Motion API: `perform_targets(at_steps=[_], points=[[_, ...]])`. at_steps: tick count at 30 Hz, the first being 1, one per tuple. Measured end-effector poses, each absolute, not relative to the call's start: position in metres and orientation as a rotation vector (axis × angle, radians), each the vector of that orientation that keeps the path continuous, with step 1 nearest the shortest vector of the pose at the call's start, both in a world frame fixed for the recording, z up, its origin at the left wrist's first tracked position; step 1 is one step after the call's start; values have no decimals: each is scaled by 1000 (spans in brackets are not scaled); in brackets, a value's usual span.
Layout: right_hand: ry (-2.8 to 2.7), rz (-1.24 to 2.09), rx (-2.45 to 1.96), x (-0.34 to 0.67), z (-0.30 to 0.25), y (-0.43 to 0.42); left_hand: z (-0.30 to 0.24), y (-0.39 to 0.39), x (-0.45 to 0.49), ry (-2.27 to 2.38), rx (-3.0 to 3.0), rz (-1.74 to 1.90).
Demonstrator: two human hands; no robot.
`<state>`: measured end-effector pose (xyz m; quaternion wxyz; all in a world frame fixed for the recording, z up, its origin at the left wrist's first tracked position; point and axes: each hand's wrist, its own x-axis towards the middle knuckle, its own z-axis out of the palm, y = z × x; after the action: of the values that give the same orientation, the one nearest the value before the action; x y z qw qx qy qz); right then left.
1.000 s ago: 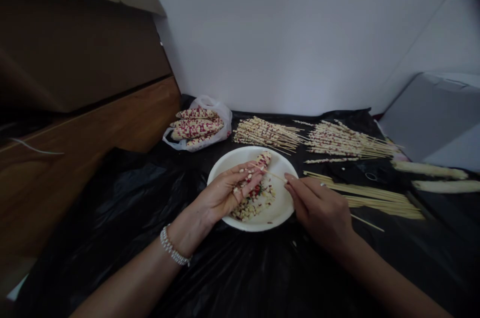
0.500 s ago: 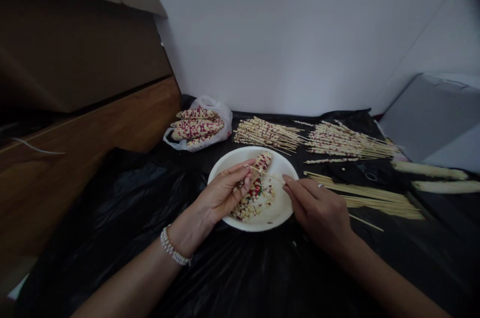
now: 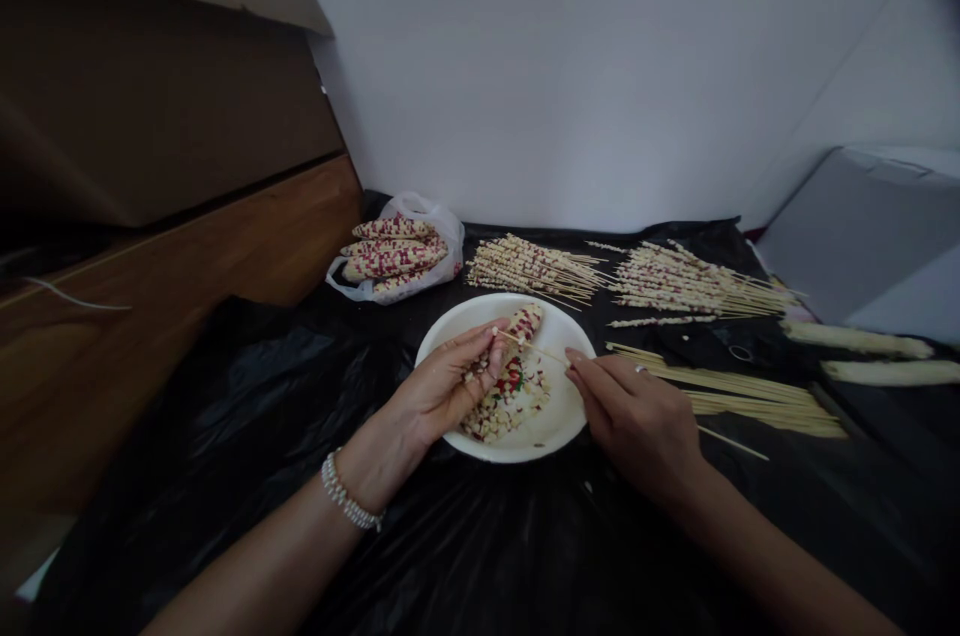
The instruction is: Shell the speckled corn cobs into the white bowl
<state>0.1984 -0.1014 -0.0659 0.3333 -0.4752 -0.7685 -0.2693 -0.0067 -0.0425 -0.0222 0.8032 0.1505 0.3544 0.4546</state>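
Note:
Over a white bowl (image 3: 561,416), my right hand (image 3: 637,416) grips a thin wooden skewer (image 3: 546,353) that points left. A pale corn kernel shows near the skewer's tip, at the fingertips of my left hand (image 3: 439,384). The left thumb and fingers are pinched there, and more kernels seem to lie in the curled palm, partly hidden. Loose kernels (image 3: 499,421), cream and dark red, cover the left part of the bowl. A speckled corn cob (image 3: 526,319) leans on its far side, behind my left fingers.
Beyond the bowl lie a plastic bag (image 3: 450,241) of speckled cobs (image 3: 394,261) and two piles of kernel-threaded skewers (image 3: 525,266). Bare skewers (image 3: 757,401) and two stripped cobs (image 3: 862,340) are at the right. Black plastic sheeting (image 3: 247,416) covers the surface, with a wall behind.
Hardly anything differs. The left fingertips have shifted slightly around the skewer's tip, where the kernel now shows more plainly. My right hand keeps its place on the skewer.

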Motion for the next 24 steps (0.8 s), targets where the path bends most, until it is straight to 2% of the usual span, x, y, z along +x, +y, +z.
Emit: perform_targets(at_steps=[24], points=[[-2014, -740, -1236, 196, -68, -104, -28, -41, -6, 780, 408, 963]])
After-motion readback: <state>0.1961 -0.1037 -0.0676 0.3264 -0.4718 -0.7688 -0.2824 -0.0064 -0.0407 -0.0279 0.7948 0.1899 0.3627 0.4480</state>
